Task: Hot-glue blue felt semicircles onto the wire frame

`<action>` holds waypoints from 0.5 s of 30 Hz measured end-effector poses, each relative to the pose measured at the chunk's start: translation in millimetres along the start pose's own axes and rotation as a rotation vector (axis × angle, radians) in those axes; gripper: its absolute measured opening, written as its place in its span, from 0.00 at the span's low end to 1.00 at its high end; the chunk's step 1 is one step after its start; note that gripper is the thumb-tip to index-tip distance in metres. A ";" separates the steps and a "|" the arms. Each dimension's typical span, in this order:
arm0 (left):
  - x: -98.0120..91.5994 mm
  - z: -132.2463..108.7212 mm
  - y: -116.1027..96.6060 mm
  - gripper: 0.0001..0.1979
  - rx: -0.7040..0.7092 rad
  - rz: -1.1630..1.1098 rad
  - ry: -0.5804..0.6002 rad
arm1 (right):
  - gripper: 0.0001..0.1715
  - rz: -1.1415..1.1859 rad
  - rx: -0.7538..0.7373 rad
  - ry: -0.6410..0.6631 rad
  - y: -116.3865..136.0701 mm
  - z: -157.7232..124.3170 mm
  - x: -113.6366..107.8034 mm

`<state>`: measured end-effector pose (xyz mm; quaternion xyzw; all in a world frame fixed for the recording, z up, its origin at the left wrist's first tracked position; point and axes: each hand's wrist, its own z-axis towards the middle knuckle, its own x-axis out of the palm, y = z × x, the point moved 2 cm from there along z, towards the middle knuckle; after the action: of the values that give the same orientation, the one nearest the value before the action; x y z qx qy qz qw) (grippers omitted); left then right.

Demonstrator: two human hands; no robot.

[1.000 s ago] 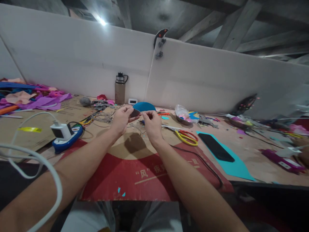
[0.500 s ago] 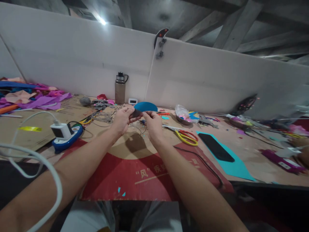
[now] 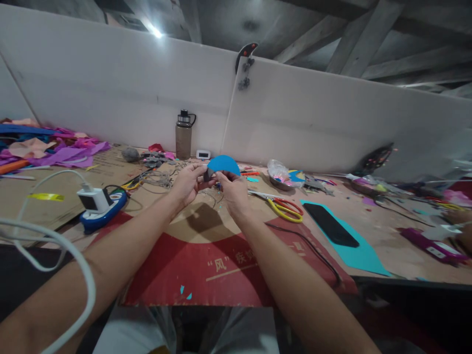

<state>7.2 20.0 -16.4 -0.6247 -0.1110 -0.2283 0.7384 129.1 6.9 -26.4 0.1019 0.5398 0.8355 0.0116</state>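
Note:
A curved blue piece [image 3: 224, 164], like thin sheet or felt, is held up over the cardboard in the middle of the table. My left hand [image 3: 189, 184] pinches its left end, where a dark grey part [image 3: 208, 173] shows at the fingertips. With thumb and fingers closed, my right hand [image 3: 232, 189] grips the lower edge on the right. Both hands are close together, and my fingers hide the lower part of the piece. Right of my right hand lie scissors [image 3: 285, 209] with red and yellow handles.
A bottle [image 3: 183, 135] stands by the white partition. Left are a blue power strip [image 3: 103, 211], a white cable [image 3: 86, 275] and coloured scraps [image 3: 55, 147]. Right, a black phone [image 3: 331, 225] lies on turquoise sheet [image 3: 363, 258]. A bowl [image 3: 282, 183] sits behind the scissors.
The blue piece has tilted so that more of its face shows and its arc looks taller. My hands have shifted only slightly; the rest stays put.

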 end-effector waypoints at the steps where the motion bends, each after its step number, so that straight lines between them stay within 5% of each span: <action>1: 0.0 -0.4 0.2 0.06 0.005 0.020 -0.007 | 0.13 -0.012 -0.017 -0.004 -0.3 -0.3 -0.2; 15: 5.9 -9.9 1.2 0.13 0.224 0.510 0.136 | 0.11 -0.246 -0.236 0.032 13.7 -7.2 -3.5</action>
<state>11.7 9.4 -16.7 -0.5304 0.0751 -0.0631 0.8421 132.5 -5.7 -17.5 0.0196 0.4463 0.8870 0.1171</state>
